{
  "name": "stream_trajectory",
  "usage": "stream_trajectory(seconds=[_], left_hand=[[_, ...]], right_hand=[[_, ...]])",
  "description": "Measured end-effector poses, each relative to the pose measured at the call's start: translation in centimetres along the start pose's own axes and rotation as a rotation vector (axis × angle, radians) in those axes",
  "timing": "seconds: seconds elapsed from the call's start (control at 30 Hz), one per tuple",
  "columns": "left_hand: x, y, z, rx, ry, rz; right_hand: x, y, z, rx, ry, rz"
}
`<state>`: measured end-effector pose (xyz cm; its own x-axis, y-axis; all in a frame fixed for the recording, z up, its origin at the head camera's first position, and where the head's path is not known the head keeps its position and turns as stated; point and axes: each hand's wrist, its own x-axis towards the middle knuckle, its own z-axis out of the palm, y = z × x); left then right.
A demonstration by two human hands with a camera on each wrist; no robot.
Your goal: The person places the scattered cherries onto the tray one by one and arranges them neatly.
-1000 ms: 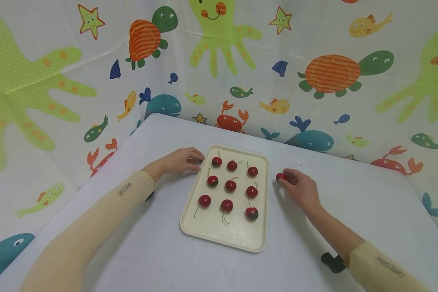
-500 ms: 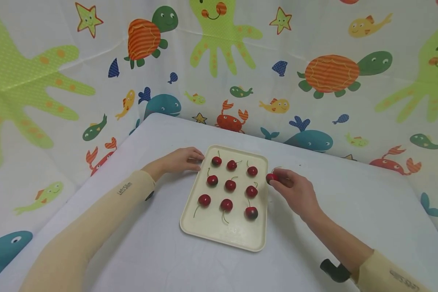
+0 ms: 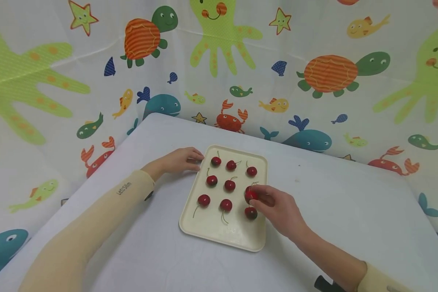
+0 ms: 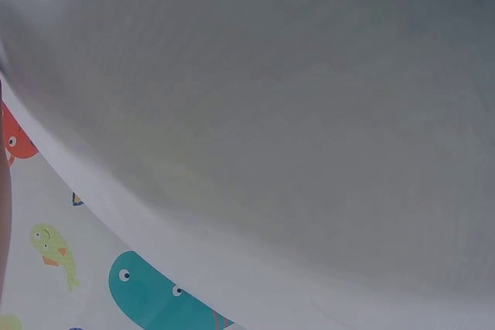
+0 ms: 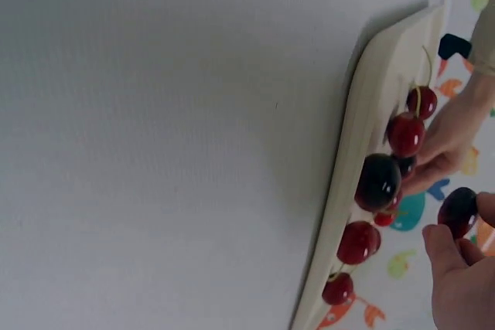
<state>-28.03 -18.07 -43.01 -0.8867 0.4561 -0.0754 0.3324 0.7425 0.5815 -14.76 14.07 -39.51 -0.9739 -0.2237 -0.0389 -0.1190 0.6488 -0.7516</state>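
My right hand [image 3: 282,209] pinches a red cherry [image 3: 251,196] between thumb and fingertips, over the right side of a cream tray [image 3: 222,237]. In the right wrist view the held cherry [image 5: 458,212] looks dark on top and hangs above the tray's rim. It partly covers a cherry of the right column in the head view. Several stemmed cherries, such as the centre one [image 3: 230,185], lie on the tray in three rows of three. My left hand [image 3: 180,160] rests on the table with its relaxed fingertips at the tray's left rim. The left wrist view shows mostly cloth.
A white cloth covers the table [image 3: 149,251]. Behind it hangs a curtain [image 3: 219,91] printed with sea animals. A black strap piece [image 3: 326,284] shows at the right forearm.
My right hand has carried the cherry leftward and nearer to me, from beside the tray to over its right column. My left hand has stayed at the rim.
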Motion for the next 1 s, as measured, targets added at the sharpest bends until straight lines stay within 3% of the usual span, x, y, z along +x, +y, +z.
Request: stream_trajectory(seconds=[0.17, 0.47, 0.8, 1.0], left_hand=[[-0.1, -0.1, 0.0, -0.001, -0.009, 0.011], [-0.4, -0.2, -0.2, 0.003, -0.012, 0.015], [-0.4, -0.4, -0.3, 0.001, -0.018, 0.008], [-0.5, -0.5, -0.4, 0.005, -0.019, 0.026]], right_hand=[[-1.2, -0.7, 1.6, 0.029, -0.037, -0.002], [-2.9, -1.1, 3.6, 0.043, -0.166, -0.102], [-3.7, -1.0, 5.4, -0.029, -0.196, -0.207], [-3.8, -0.8, 5.9, -0.04, -0.223, -0.211]])
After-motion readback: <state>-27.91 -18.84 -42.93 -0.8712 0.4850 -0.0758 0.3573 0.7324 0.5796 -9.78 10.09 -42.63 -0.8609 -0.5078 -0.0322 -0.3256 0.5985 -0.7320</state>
